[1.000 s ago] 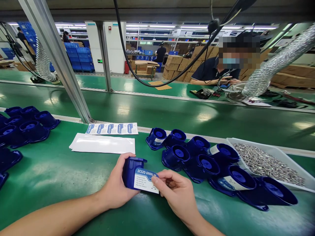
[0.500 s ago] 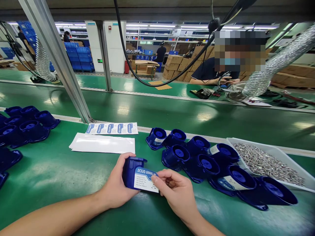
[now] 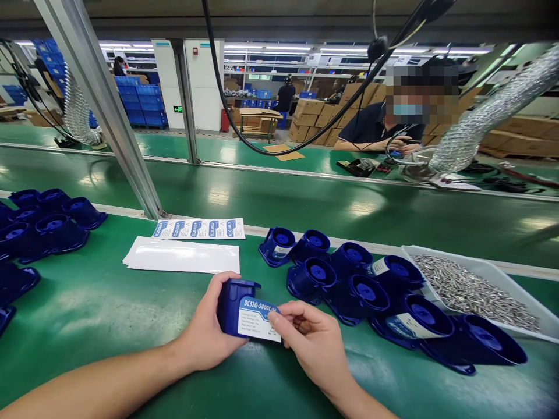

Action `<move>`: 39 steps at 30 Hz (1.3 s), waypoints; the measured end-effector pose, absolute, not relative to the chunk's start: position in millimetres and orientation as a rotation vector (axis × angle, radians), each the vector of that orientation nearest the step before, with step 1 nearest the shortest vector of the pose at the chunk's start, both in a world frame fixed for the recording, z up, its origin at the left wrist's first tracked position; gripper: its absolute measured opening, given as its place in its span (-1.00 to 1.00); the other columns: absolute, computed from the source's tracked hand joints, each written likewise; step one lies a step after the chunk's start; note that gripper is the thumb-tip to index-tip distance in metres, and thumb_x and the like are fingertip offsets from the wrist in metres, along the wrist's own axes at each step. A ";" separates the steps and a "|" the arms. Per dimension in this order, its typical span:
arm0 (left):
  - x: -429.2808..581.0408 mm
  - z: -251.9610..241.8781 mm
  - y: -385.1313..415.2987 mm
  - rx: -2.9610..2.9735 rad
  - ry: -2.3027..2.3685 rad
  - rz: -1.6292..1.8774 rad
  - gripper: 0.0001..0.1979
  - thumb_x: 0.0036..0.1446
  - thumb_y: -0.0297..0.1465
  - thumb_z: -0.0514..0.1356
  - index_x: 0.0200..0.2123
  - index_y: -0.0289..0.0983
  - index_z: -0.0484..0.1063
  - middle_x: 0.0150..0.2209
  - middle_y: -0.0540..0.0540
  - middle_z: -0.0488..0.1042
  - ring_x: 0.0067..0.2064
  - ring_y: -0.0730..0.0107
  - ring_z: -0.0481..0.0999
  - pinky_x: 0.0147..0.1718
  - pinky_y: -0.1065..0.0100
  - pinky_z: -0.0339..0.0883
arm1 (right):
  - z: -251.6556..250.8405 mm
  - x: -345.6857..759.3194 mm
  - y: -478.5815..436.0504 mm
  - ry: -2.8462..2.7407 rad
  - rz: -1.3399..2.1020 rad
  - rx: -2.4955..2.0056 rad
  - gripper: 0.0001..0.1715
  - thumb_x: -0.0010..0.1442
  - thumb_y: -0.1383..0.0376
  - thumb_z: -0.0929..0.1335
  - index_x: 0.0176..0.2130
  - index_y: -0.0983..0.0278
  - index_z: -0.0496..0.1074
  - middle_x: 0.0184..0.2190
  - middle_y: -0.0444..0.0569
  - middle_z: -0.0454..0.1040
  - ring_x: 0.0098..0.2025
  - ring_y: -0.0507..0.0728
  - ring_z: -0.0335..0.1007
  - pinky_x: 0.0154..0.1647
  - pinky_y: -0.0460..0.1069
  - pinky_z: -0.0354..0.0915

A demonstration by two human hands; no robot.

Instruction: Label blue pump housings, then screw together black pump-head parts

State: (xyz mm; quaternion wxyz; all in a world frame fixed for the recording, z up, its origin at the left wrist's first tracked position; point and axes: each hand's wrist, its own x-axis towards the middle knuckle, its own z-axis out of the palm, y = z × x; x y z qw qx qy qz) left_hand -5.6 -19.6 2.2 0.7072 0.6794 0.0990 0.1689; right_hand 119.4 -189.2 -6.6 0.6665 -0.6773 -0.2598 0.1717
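Observation:
My left hand (image 3: pixel 209 326) is wrapped round a dark blue plastic housing (image 3: pixel 229 305), held on its side above the green bench. A blue-and-white label (image 3: pixel 257 321) printed "DC52Q-5000L/H" lies against the housing at its left part. Its right end is pinched between the thumb and fingers of my right hand (image 3: pixel 310 337) and stands off beyond the housing's edge. Behind my hands lie a sheet of printed labels (image 3: pixel 201 228) and a stack of white backing sheets (image 3: pixel 183 254). To the right stand several blue housings (image 3: pixel 312 276), some of them bearing labels.
A white tray (image 3: pixel 410 251) of metal screws (image 3: pixel 476 291) stands at the right. More blue housings (image 3: pixel 56 230) sit at the left. A metal post (image 3: pixel 100 110) rises beyond them, and a black cable (image 3: pixel 213 64) hangs ahead. Across the line, a masked co-worker (image 3: pixel 371 125) handles something small.
My hands, the housing and the label have hardly moved. Across the line, the co-worker's head and hands have shifted slightly.

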 end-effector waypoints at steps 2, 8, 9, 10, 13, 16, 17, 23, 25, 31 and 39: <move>-5.5 2.6 -19.9 1.507 0.220 0.375 -0.16 -0.04 -0.59 0.47 0.24 -0.09 0.20 0.13 -0.14 0.45 0.05 0.13 0.57 -0.03 0.24 0.48 | -4.7 119.0 -189.1 -0.592 0.394 -1.538 -0.57 0.14 -0.06 0.60 -0.42 0.24 0.64 -0.61 -0.08 0.48 -0.63 0.03 0.27 -0.63 -0.08 0.28; -5.8 1.1 -20.0 1.509 0.225 0.379 -0.15 -0.05 -0.58 0.48 0.24 -0.09 0.20 0.13 -0.14 0.46 0.07 0.11 0.57 -0.01 0.23 0.48 | -8.2 119.1 -190.1 -0.587 0.382 -1.561 -0.54 0.14 -0.09 0.59 -0.41 0.24 0.64 -0.59 -0.07 0.49 -0.63 0.05 0.30 -0.61 -0.06 0.32; -5.9 0.8 -20.0 1.507 0.224 0.377 -0.15 -0.05 -0.58 0.48 0.24 -0.09 0.20 0.14 -0.14 0.45 0.07 0.11 0.57 -0.01 0.23 0.48 | -9.4 119.4 -190.2 -0.585 0.385 -1.562 -0.54 0.14 -0.09 0.59 -0.41 0.24 0.64 -0.59 -0.07 0.50 -0.62 0.05 0.31 -0.61 -0.06 0.32; -6.0 0.6 -20.0 1.506 0.223 0.375 -0.15 -0.05 -0.59 0.48 0.24 -0.09 0.21 0.14 -0.13 0.45 0.07 0.11 0.57 -0.01 0.23 0.48 | -10.4 119.6 -190.2 -0.584 0.388 -1.558 -0.55 0.15 -0.08 0.59 -0.41 0.24 0.63 -0.59 -0.07 0.50 -0.63 0.05 0.31 -0.61 -0.06 0.31; -6.1 0.2 -19.9 1.507 0.217 0.379 -0.16 -0.04 -0.58 0.48 0.24 -0.08 0.20 0.13 -0.13 0.45 0.06 0.13 0.57 -0.01 0.24 0.49 | -11.9 120.2 -190.0 -0.583 0.395 -1.535 -0.58 0.16 -0.05 0.59 -0.40 0.23 0.64 -0.59 -0.08 0.50 -0.62 0.03 0.30 -0.61 -0.08 0.29; -5.9 0.2 -19.8 1.503 0.211 0.382 -0.16 -0.03 -0.59 0.47 0.25 -0.08 0.19 0.13 -0.13 0.44 0.05 0.14 0.57 -0.01 0.23 0.49 | -11.6 120.4 -189.7 -0.584 0.398 -1.522 -0.60 0.16 -0.02 0.60 -0.40 0.24 0.64 -0.59 -0.08 0.51 -0.62 0.03 0.30 -0.61 -0.08 0.29; -5.8 0.3 -19.9 1.501 0.210 0.381 -0.16 -0.03 -0.59 0.47 0.25 -0.08 0.19 0.13 -0.13 0.44 0.05 0.14 0.57 -0.02 0.23 0.49 | -11.3 120.2 -189.5 -0.583 0.400 -1.521 -0.60 0.16 -0.02 0.60 -0.41 0.24 0.64 -0.59 -0.08 0.51 -0.62 0.03 0.31 -0.61 -0.08 0.29; -5.1 1.2 -19.9 1.503 0.221 0.379 -0.15 -0.05 -0.59 0.48 0.24 -0.10 0.20 0.16 -0.17 0.44 0.13 0.06 0.54 -0.01 0.20 0.48 | -5.3 117.4 -188.6 -0.545 0.422 -1.514 -0.59 0.14 -0.03 0.61 -0.41 0.24 0.64 -0.59 -0.09 0.50 -0.61 0.02 0.30 -0.59 -0.09 0.28; -4.9 0.8 -18.9 1.523 0.231 0.393 -0.15 -0.05 -0.56 0.50 0.25 -0.10 0.20 0.26 -0.21 0.38 0.23 -0.01 0.47 0.09 0.14 0.45 | -2.4 117.5 -188.8 -0.525 0.435 -1.525 -0.58 0.14 -0.04 0.61 -0.41 0.25 0.64 -0.59 -0.09 0.50 -0.60 0.03 0.30 -0.57 -0.08 0.29; -3.6 0.2 -17.2 1.482 0.240 0.365 -0.12 -0.12 -0.51 0.59 0.19 -0.08 0.21 0.46 -0.27 0.14 0.41 -0.15 0.30 0.27 0.03 0.35 | 5.7 121.8 -189.1 -0.609 0.488 -1.540 -0.48 0.20 -0.10 0.56 -0.45 0.27 0.59 -0.70 -0.13 0.37 -0.64 0.03 0.23 -0.60 -0.08 0.19; -2.9 1.9 -21.2 1.422 0.223 0.339 -0.15 -0.12 -0.45 0.63 0.12 -0.02 0.22 0.55 -0.20 -0.04 0.41 -0.10 0.32 0.27 0.00 0.36 | 8.6 120.6 -188.1 -0.605 0.460 -1.496 -0.43 0.21 -0.13 0.54 -0.48 0.28 0.55 -0.70 -0.13 0.36 -0.65 0.01 0.20 -0.60 -0.08 0.13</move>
